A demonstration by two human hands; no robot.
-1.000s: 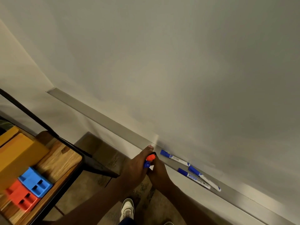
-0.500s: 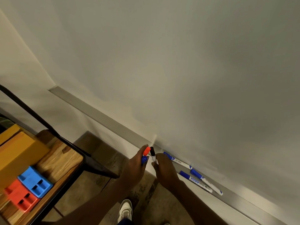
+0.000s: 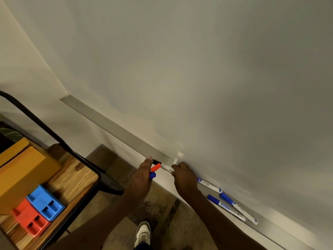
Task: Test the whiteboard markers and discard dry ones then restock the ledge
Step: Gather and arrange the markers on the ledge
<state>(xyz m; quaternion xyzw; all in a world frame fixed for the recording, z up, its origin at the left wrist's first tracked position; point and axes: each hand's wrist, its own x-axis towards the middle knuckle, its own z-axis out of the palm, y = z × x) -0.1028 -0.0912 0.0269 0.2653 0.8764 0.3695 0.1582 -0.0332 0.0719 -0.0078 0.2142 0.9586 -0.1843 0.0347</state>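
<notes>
Standing close below, a white shoe (image 3: pixel 142 231) shows on the patterned floor (image 3: pixel 162 204). At the left, a wooden tabletop (image 3: pixel 72 175) carries a yellow box (image 3: pixel 23 175), a blue plastic holder (image 3: pixel 45 202) and a red plastic holder (image 3: pixel 28 216). The left hand (image 3: pixel 139 179) is closed around marker caps: an orange cap (image 3: pixel 155 167) and a blue cap (image 3: pixel 152 175) stick out between its fingers, and its thumb is on a black cap (image 3: pixel 156 161). The right hand (image 3: pixel 183 177) is closed on the white barrel of a marker (image 3: pixel 166 167), which lies across the gap between both hands, at the edge of the metal ledge (image 3: pixel 115 127). Whether the black cap sits on this marker, I cannot tell. Farther right, three blue-capped whiteboard markers (image 3: pixel 226 206) lie on the ledge; one is partly hidden behind the right hand. Above is the plain whiteboard (image 3: pixel 198 69).
</notes>
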